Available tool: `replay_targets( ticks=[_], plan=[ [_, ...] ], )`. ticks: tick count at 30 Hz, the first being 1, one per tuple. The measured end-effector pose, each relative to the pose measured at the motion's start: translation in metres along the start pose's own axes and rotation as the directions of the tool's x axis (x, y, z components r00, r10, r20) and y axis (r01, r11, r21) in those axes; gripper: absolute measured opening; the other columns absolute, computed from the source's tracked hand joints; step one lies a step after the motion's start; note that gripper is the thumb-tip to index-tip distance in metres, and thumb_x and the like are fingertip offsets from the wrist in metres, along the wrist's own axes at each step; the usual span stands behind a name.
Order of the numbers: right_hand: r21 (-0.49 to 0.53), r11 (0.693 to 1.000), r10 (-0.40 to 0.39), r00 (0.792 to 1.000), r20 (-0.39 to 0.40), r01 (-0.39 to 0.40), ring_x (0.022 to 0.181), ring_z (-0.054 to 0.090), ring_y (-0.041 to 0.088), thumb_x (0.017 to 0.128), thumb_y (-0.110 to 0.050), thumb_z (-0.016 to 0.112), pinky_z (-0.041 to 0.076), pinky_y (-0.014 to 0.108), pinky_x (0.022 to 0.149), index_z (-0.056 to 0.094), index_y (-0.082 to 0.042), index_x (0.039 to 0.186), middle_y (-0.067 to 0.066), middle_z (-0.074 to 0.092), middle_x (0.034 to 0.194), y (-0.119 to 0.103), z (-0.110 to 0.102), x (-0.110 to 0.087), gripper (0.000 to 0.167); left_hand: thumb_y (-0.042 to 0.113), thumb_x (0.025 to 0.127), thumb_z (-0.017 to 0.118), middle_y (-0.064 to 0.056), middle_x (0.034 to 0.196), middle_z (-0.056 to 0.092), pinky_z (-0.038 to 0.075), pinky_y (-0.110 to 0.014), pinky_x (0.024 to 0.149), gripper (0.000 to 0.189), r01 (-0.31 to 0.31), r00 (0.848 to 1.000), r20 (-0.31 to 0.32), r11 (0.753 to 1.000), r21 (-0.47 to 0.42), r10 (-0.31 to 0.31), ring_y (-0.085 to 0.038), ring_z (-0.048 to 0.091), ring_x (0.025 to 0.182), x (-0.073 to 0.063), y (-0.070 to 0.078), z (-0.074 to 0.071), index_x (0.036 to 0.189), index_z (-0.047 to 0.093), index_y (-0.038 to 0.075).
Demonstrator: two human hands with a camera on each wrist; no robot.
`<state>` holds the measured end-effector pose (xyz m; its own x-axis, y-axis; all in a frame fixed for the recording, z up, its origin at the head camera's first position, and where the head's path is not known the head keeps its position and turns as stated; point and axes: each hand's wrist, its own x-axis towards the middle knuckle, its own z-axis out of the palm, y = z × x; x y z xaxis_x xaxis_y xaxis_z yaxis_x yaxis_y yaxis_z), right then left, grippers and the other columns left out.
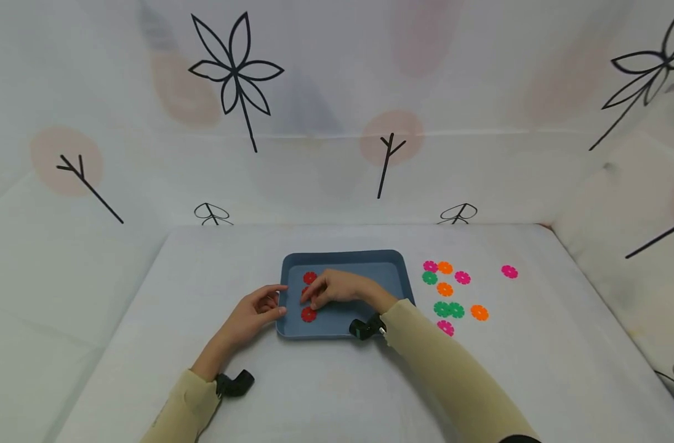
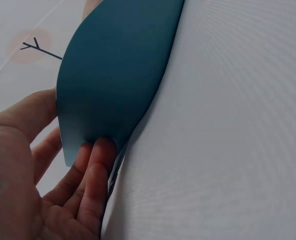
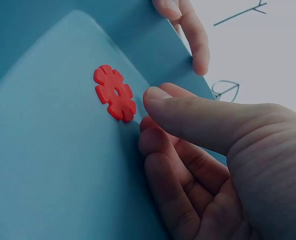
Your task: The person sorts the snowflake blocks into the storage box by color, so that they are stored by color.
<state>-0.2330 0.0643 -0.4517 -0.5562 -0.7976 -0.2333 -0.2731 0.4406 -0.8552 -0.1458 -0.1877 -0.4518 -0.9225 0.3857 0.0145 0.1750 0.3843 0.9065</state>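
A blue-grey tray (image 1: 345, 329) lies on the white-covered table. My left hand (image 1: 249, 317) grips its left side; in the left wrist view the fingers (image 2: 95, 175) press against the tray's outer wall (image 2: 117, 60). My right hand (image 1: 339, 288) is low over the left part of the tray, fingers bent, nothing visible between thumb and fingertips. Three red flower-shaped discs stand in a column there: a far one (image 1: 310, 277), a middle one (image 1: 306, 291) partly hidden by my right fingers, and a near one (image 1: 309, 315). In the right wrist view one red disc (image 3: 115, 93) shows beside my thumb.
Right of the tray, several flower-shaped discs lie scattered on the table: pink ones (image 1: 462, 278), orange ones (image 1: 479, 312) and green ones (image 1: 429, 278). One pink disc (image 1: 509, 271) lies farther right. A patterned cloth wall (image 1: 325, 178) rises behind the table.
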Motion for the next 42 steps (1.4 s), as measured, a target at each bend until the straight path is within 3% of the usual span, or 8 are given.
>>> replay_targets(
  ticks=[4, 9, 17, 26, 30, 34, 42],
  plan=[
    [0.018, 1.0, -0.016, 1.0, 0.0, 0.016, 0.078, 0.056, 0.011, 0.091, -0.009, 0.071, 0.045, 0.025, 0.072, 0.075, -0.009, 0.116, -0.001, 0.067, 0.086, 0.001, -0.001, 0.0, 0.025, 0.012, 0.095, 0.069, -0.022, 0.111, 0.055, 0.049, -0.024, 0.082, 0.048, 0.003, 1.0, -0.005, 1.0, 0.004, -0.003, -0.025, 0.058, 0.092, 0.003, -0.014, 0.001, 0.139, 0.054, -0.001],
    [0.069, 0.997, -0.034, 0.999, -0.005, 0.034, 0.092, 0.062, 0.011, 0.091, -0.008, 0.071, 0.049, 0.027, 0.084, 0.074, -0.006, 0.118, 0.001, 0.072, 0.104, 0.001, -0.005, -0.002, 0.027, 0.015, 0.095, 0.07, -0.017, 0.112, 0.056, 0.049, -0.024, 0.082, 0.049, 0.002, 1.0, -0.017, 1.0, 0.008, -0.002, -0.024, 0.058, 0.093, 0.007, -0.035, 0.002, 0.14, 0.054, 0.005],
    [0.095, 0.993, -0.071, 0.996, -0.051, 0.076, 0.097, 0.064, 0.014, 0.091, -0.003, 0.07, 0.051, 0.03, 0.086, 0.074, -0.003, 0.117, 0.006, 0.072, 0.111, -0.003, -0.015, -0.012, 0.026, 0.024, 0.093, 0.073, -0.01, 0.109, 0.056, 0.05, -0.023, 0.083, 0.048, -0.006, 1.0, -0.022, 1.0, -0.005, 0.006, -0.024, 0.059, 0.094, 0.007, -0.036, 0.0, 0.137, 0.058, 0.011],
    [0.107, 0.989, -0.082, 0.982, -0.172, 0.101, 0.105, 0.065, 0.03, 0.094, -0.002, 0.066, 0.051, 0.035, 0.09, 0.068, 0.004, 0.122, 0.021, 0.067, 0.118, -0.001, -0.047, -0.046, 0.029, 0.024, 0.093, 0.072, -0.009, 0.109, 0.056, 0.05, -0.024, 0.082, 0.05, -0.028, 0.999, -0.02, 1.0, -0.002, 0.028, -0.023, 0.059, 0.093, 0.006, -0.037, 0.0, 0.138, 0.057, 0.01],
    [0.091, 0.992, -0.06, 0.959, -0.277, 0.088, 0.106, 0.065, 0.031, 0.094, -0.004, 0.067, 0.05, 0.034, 0.091, 0.068, 0.005, 0.121, 0.021, 0.067, 0.119, 0.009, -0.064, -0.068, 0.028, 0.022, 0.093, 0.072, -0.01, 0.109, 0.055, 0.05, -0.024, 0.082, 0.049, -0.031, 0.999, -0.022, 0.999, -0.01, 0.03, -0.024, 0.058, 0.093, 0.006, -0.038, 0.001, 0.138, 0.057, 0.01],
    [0.088, 0.996, 0.023, 0.924, -0.382, 0.012, 0.109, 0.064, 0.028, 0.095, -0.008, 0.067, 0.05, 0.033, 0.093, 0.068, 0.003, 0.122, 0.02, 0.066, 0.122, 0.02, -0.082, -0.098, 0.029, 0.021, 0.093, 0.072, -0.01, 0.11, 0.055, 0.05, -0.024, 0.082, 0.048, -0.015, 1.0, -0.023, 1.0, -0.018, 0.015, -0.024, 0.058, 0.094, 0.007, -0.038, 0.002, 0.138, 0.058, 0.011],
    [0.103, 0.978, 0.206, 0.818, -0.537, -0.179, 0.112, 0.06, 0.031, 0.099, -0.013, 0.063, 0.05, 0.041, 0.095, 0.063, 0.0, 0.129, 0.021, 0.062, 0.127, 0.064, -0.105, -0.166, 0.034, 0.016, 0.094, 0.071, -0.015, 0.113, 0.056, 0.049, -0.024, 0.081, 0.05, -0.011, 1.0, -0.018, 1.0, -0.025, 0.01, -0.024, 0.057, 0.094, 0.008, -0.04, 0.001, 0.14, 0.054, 0.006]
  ],
)
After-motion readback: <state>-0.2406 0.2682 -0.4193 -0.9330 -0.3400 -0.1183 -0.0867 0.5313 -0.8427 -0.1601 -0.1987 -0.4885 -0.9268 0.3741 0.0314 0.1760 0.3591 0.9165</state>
